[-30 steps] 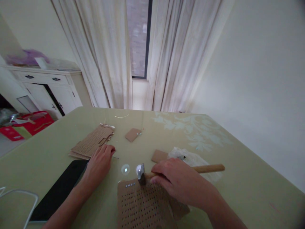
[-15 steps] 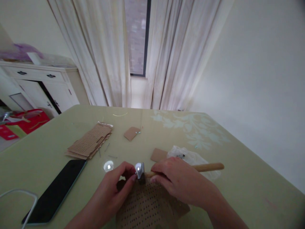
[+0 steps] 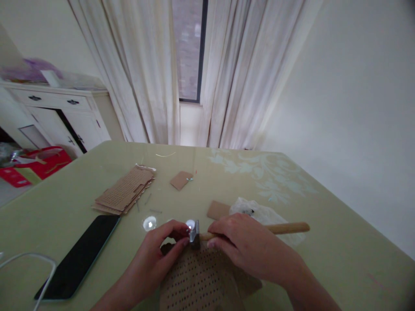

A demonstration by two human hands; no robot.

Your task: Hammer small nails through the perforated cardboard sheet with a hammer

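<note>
In my right hand (image 3: 241, 239) is a hammer (image 3: 287, 227), gripped round its wooden handle close to the metal head. The head stands right beside the fingertips of my left hand (image 3: 162, 248). Thumb and forefinger of that hand are pinched together at the far edge of a perforated brown cardboard sheet (image 3: 193, 280). Whatever sits between those fingertips is too small and too covered to name. Beneath my hands, the cardboard lies at the near side of the table, its right part hidden by my right hand and wrist.
Stacked perforated cardboard (image 3: 126, 190) lies left of centre, with several loose nails (image 3: 155, 211) by it. A black phone (image 3: 79, 259) and a white cable (image 3: 42, 258) are at the left. Small cardboard pieces (image 3: 181, 180) and a clear plastic bag (image 3: 259, 211) lie beyond my hands.
The whole view has shifted slightly to the right. Both hands keep nearly the same pose, with the hammer head still close to my left fingertips.
</note>
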